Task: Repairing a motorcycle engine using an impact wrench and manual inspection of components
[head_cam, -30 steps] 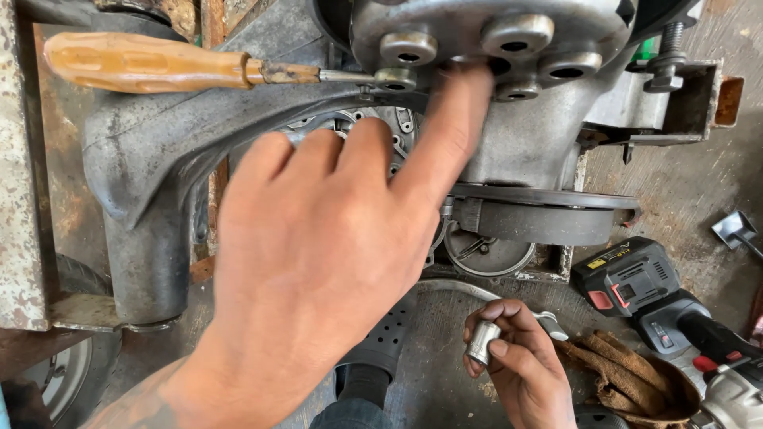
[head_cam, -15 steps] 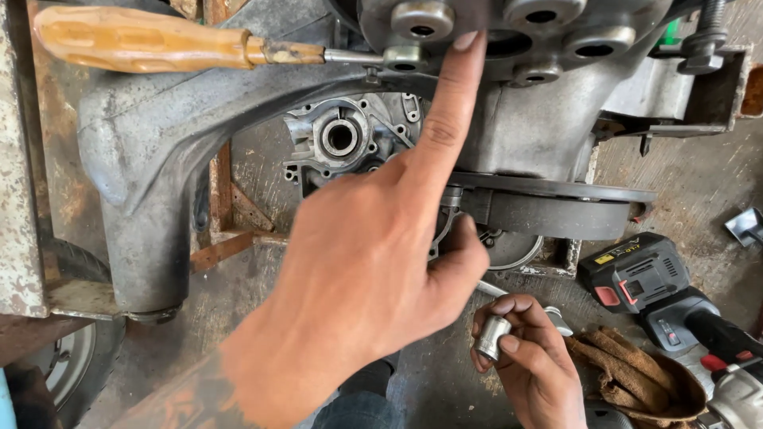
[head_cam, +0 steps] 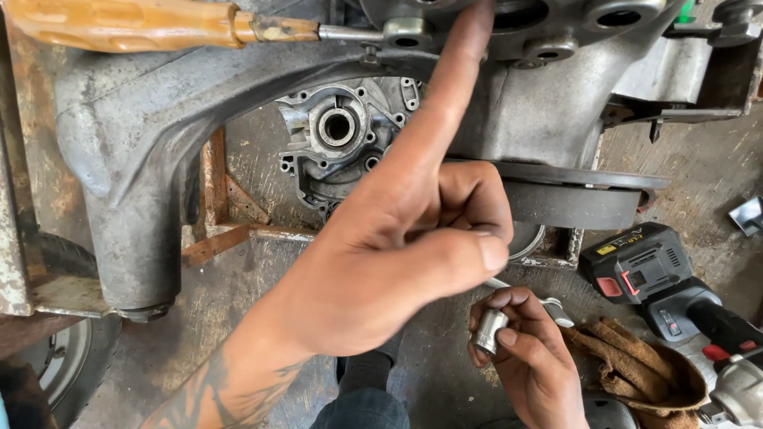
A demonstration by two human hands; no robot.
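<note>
My left hand (head_cam: 397, 246) reaches up with only its index finger out, the tip touching the round grey metal plate with holes (head_cam: 548, 24) at the top of the engine casing (head_cam: 159, 151); the other fingers are curled. Lower right, my right hand (head_cam: 528, 357) is closed on a small silver socket (head_cam: 489, 330) fitted on a ratchet handle (head_cam: 548, 306). A screwdriver with an orange wooden handle (head_cam: 127, 24) lies across the casing top, its shaft at a bolt lug (head_cam: 407, 33).
An open cast cover with a bearing bore (head_cam: 338, 127) shows behind the casing. A black and red cordless impact driver (head_cam: 660, 286) and a brown work glove (head_cam: 636, 365) lie on the concrete floor at right. A tyre (head_cam: 56, 365) sits lower left.
My left hand has folded from an open spread to a single pointing index finger on the holed plate. The view has shifted slightly. My right hand keeps the socket.
</note>
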